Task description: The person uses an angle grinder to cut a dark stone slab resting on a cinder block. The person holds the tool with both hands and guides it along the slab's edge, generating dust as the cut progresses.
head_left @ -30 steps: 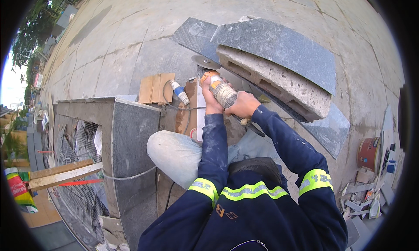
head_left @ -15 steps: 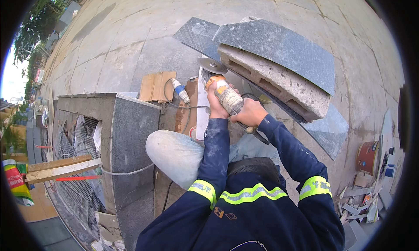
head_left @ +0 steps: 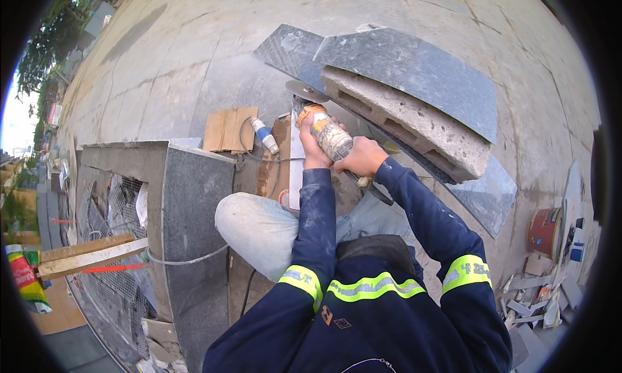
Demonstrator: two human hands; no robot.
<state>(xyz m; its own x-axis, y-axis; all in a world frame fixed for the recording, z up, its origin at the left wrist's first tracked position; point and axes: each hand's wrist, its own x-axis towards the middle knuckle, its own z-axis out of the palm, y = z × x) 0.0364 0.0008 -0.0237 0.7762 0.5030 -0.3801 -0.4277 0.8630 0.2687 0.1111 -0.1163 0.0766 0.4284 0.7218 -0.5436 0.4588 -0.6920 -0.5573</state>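
1. since half a second earlier, the angle grinder (head_left: 334,138) had moved forward and to my left in my grip, bringing its disc (head_left: 301,90) up to the near edge of the lower grey slab (head_left: 289,47); i could not tell whether rim and stone touched.
2. my left hand (head_left: 313,147) was wrapped around the grinder's body just behind its orange head, palm on the left side, with some fingertips showing on the far right side.
3. my right hand (head_left: 361,158) was closed around the rear of the body, nearer to me, its fingers partly hidden.
4. so the grinder lay inside both grips, tilted up and left, its disc ahead of my left hand and well apart from my right.
5. beyond my hands, a concrete block (head_left: 414,121) rested on the lower slab, with an upper grey slab (head_left: 408,75) over it.
6. to the left of my left hand were a blue and white plug connector (head_left: 264,136) and a piece of cardboard (head_left: 223,130), just beside each other.
7. a pale strip (head_left: 295,178) ran beside my left wrist, near my bent left knee (head_left: 253,230).
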